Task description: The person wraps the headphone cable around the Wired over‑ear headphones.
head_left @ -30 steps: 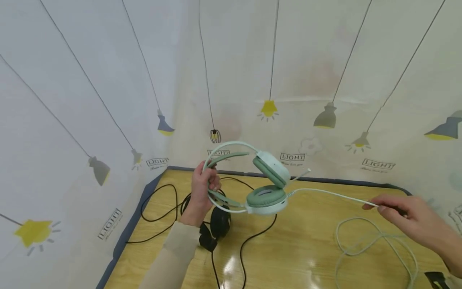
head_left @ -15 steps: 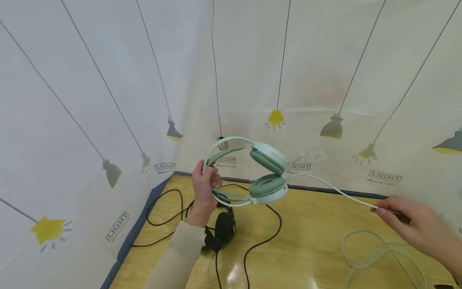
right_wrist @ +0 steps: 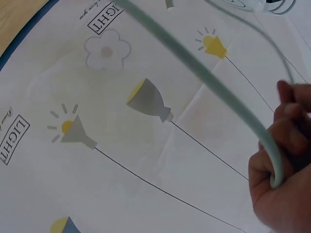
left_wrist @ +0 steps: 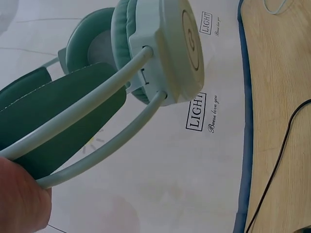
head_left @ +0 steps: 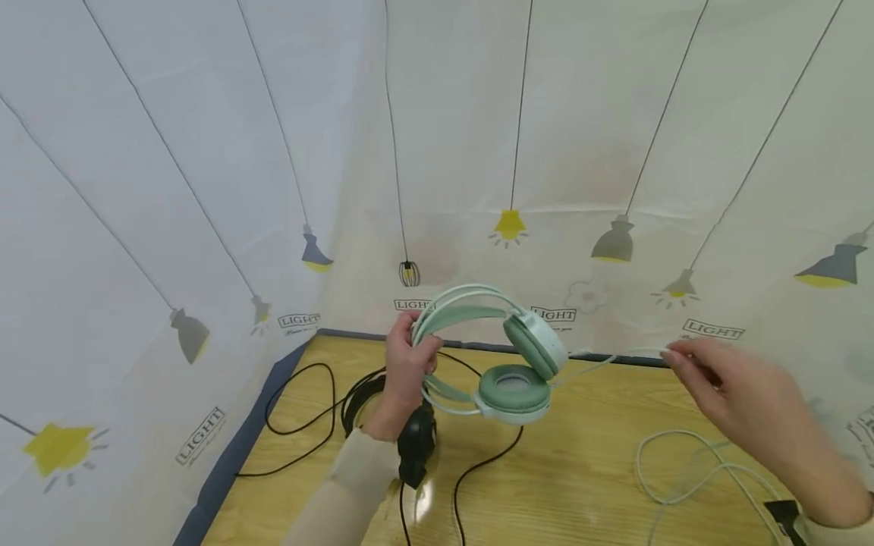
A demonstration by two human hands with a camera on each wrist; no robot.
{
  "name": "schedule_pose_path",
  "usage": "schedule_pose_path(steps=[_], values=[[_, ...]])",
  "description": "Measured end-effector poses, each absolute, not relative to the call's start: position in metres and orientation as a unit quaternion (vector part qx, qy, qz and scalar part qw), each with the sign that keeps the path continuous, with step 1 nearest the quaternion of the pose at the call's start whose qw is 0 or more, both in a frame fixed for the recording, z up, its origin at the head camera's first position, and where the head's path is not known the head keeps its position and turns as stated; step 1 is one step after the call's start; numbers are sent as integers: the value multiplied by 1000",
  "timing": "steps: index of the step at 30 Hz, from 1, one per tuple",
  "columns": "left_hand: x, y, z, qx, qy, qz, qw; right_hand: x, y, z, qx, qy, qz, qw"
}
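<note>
My left hand grips the headband of a mint-green headset, held up above the table with its ear cups to the right. In the left wrist view the twin-tube headband runs from the fingers up to one ear cup. My right hand pinches the headset's pale green cable some way out from the ear cup. The right wrist view shows the cable looping through those curled fingers. Below the left hand, a black headset lies on the table, partly hidden by the forearm.
The wooden table is bounded by a blue edge strip and a pale wall covering printed with lamps. Black cable loops lie at the left. Loose pale green cable coils rest at the right.
The mint-green headset has turned slightly and sits lower in the head view than half a second ago. My right hand has moved left and up, nearer the headset, and the cable between them has slackened.
</note>
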State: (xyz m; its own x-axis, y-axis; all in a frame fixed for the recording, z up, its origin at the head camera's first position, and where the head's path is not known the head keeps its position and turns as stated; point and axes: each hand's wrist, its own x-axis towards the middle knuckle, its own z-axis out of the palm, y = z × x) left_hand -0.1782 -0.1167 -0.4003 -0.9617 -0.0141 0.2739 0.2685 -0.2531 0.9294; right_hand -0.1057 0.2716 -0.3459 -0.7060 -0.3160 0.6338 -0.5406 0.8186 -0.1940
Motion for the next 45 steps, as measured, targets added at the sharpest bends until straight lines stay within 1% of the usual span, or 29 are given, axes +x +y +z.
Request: schedule_pose_path(steps=[3, 6, 10, 12, 14, 21, 28, 30, 32, 34, 36, 38, 40, 42, 44, 45], values=[[-174, -117, -401, -128, -617, -774, 62, -119, 268, -339, 157, -932, 206, 253], [-168, -118, -405, -143, -621, -770, 39, -134, 261, -332, 120, -946, 240, 181], [-163, -122, -409, -157, -618, -770, 23, -151, 241, -325, 137, -941, 294, 94], [-162, -122, -410, -163, -617, -770, 20, -154, 232, -322, 153, -931, 326, 65], [-162, -122, -409, -166, -619, -768, 20, -154, 226, -318, 165, -919, 354, 49], [-163, -119, -406, -144, -625, -766, 35, -149, 221, -309, 182, -899, 397, 38], [-166, -108, -405, -83, -621, -777, 70, -134, 221, -312, 282, -858, 428, 31], [-169, -105, -403, -63, -614, -783, 81, -126, 222, -312, 299, -859, 414, 42], [-171, -105, -401, -50, -606, -788, 94, -119, 226, -315, 297, -872, 383, 70], [-173, -106, -399, -39, -594, -797, 107, -115, 235, -322, 282, -887, 351, 102], [-176, -108, -398, -27, -576, -808, 120, -112, 246, -331, 257, -903, 321, 121], [-179, -110, -397, -9, -552, -822, 135, -111, 255, -342, 247, -913, 306, 109], [-183, -111, -396, 10, -527, -836, 153, -110, 257, -352, 254, -918, 298, 66], [-186, -109, -394, 20, -501, -848, 169, -109, 250, -361, 272, -917, 291, 17], [-189, -103, -392, 27, -482, -857, 180, -106, 237, -370, 296, -914, 276, -10], [-190, -100, -391, 29, -473, -861, 184, -105, 228, -373, 307, -914, 264, -13]])
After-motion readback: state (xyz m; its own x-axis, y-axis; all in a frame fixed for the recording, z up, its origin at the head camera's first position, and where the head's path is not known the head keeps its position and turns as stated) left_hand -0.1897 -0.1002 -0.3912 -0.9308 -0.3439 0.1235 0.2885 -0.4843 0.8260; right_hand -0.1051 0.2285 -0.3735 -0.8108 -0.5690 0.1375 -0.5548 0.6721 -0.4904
